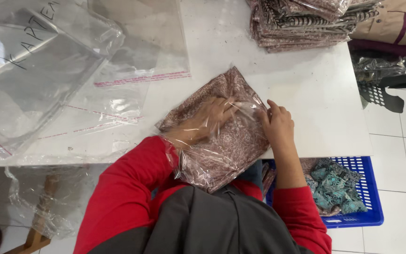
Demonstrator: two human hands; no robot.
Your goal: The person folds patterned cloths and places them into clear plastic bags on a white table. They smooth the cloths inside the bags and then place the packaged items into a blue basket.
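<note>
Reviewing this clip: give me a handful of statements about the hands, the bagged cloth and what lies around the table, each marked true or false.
1. The left hand is inside the clear plastic bag, lying on the brown patterned cloth. True.
2. The right hand is resting in the blue basket. False: it is at the bag's edge on the white table.
3. A stack of bagged patterned cloths lies at the table's far edge. True.
4. The blue basket stands on the table. False: it sits on the floor beside it, holding teal cloth.
5. Empty clear bags lie to the left of the hands. True.
</note>
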